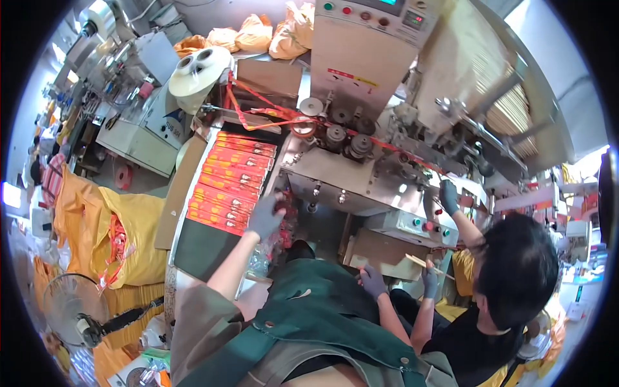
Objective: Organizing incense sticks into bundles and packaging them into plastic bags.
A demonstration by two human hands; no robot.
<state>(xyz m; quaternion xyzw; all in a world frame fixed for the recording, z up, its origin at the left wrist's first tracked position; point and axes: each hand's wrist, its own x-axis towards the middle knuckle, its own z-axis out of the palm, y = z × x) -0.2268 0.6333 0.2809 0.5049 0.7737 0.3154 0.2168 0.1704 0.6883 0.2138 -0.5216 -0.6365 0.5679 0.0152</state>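
Observation:
Rows of flat red-and-orange packets (229, 173) lie side by side on a dark green conveyor belt (205, 247). My left hand (264, 220), in a grey glove, is at the right edge of the lower packets. Its fingers are partly bent and apart, and no held thing shows in them. Beside and below it, more red packets and clear plastic (261, 258) hang at the belt's side. My right hand (373, 282), also gloved in grey, is over my green apron (316, 290), fingers loosely bent and holding nothing visible.
A packing machine (361, 64) with rollers and a red film strip (264, 103) stands ahead. At right, a co-worker (509, 277) holds thin sticks (419, 260) in one gloved hand and reaches to the machine with the other. Yellow sacks (132, 226) and a fan (74, 303) stand left.

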